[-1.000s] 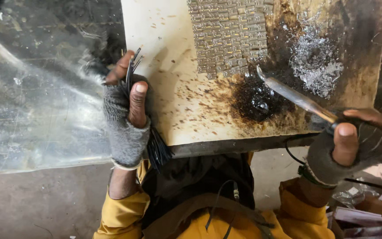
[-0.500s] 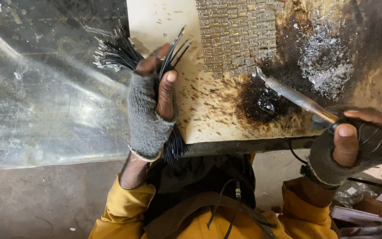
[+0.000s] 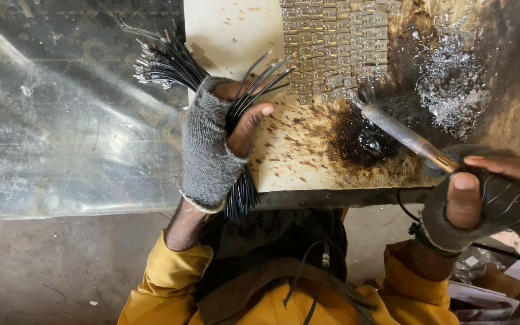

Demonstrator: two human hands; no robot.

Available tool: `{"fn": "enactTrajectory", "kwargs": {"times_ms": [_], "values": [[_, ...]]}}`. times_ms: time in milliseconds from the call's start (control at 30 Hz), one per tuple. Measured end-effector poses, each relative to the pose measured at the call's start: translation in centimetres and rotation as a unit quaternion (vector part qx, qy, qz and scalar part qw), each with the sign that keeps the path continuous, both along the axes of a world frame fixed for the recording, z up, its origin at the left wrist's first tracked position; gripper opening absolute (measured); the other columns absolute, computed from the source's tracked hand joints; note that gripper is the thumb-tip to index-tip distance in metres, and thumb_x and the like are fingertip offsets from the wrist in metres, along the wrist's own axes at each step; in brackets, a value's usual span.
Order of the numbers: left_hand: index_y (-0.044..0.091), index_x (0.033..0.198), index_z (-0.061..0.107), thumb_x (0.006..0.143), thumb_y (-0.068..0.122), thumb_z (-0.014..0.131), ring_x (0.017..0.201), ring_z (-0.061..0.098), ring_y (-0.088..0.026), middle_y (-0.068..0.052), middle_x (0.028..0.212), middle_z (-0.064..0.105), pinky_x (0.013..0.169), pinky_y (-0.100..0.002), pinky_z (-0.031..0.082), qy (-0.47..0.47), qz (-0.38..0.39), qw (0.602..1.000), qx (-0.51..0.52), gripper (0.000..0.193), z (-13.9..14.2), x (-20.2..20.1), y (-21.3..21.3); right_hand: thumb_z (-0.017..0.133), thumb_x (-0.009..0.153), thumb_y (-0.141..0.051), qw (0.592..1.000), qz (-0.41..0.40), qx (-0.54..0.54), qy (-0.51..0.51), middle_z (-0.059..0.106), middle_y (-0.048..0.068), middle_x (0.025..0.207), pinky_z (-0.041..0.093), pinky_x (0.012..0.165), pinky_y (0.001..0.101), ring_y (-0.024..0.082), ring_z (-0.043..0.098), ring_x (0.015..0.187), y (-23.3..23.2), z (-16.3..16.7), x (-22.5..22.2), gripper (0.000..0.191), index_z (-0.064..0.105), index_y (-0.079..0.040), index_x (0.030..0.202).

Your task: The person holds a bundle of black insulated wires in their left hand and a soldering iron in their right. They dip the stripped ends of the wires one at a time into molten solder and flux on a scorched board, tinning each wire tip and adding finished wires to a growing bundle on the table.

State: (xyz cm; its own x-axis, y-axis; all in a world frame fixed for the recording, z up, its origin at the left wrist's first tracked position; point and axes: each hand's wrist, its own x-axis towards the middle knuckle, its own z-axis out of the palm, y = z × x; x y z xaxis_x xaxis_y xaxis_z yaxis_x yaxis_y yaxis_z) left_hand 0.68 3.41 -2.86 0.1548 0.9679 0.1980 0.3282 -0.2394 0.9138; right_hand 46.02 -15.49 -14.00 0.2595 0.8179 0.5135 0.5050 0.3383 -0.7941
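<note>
While the left hand (image 3: 215, 144) is gripping a bundle of black wires (image 3: 170, 63) beside the scorched board (image 3: 308, 156), the right hand (image 3: 482, 201) is clasping a soldering iron (image 3: 401, 133) over it.

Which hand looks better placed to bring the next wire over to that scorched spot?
Probably the left hand: it grips the bundle of black wires beside the burnt patch, while the right hand is occupied holding the soldering iron.
</note>
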Motion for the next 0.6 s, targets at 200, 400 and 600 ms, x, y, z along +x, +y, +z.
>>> {"fn": "enactTrajectory", "kwargs": {"times_ms": [200,400,600], "values": [[0.005,0.108,0.068,0.095,0.023,0.083,0.099,0.068,-0.022,-0.009,0.109,0.065,0.088,-0.033,0.055,-0.005,0.015,0.999,-0.042,0.026,0.2,0.3,0.2,0.086,0.101,-0.022,0.999,-0.005,0.047,-0.023,0.063,0.008,0.094,0.055,0.073,0.0259,0.018,0.059,0.072,3.4,4.2,-5.2,0.033,0.062,-0.004,0.114],[0.005,0.11,0.069,0.101,0.018,0.079,0.109,0.065,-0.026,-0.011,0.116,0.061,0.095,-0.036,0.053,0.03,-0.018,0.999,0.024,0.019,0.1,0.2,0.2,0.088,0.099,-0.022,0.998,0.002,0.053,-0.043,0.065,0.009,0.091,0.054,0.07,0.0273,0.019,0.061,0.071,4.2,5.5,-6.5,0.035,0.064,0.0,0.113],[0.007,0.108,0.071,0.097,0.022,0.079,0.101,0.066,-0.023,-0.01,0.114,0.063,0.088,-0.035,0.054,0.02,-0.027,0.998,-0.053,0.021,-0.3,0.4,0.3,0.082,0.098,-0.018,0.998,0.023,0.062,0.015,0.068,0.01,0.093,0.06,0.07,0.0256,0.017,0.066,0.073,3.8,3.8,-4.4,0.031,0.06,-0.003,0.115]]}}
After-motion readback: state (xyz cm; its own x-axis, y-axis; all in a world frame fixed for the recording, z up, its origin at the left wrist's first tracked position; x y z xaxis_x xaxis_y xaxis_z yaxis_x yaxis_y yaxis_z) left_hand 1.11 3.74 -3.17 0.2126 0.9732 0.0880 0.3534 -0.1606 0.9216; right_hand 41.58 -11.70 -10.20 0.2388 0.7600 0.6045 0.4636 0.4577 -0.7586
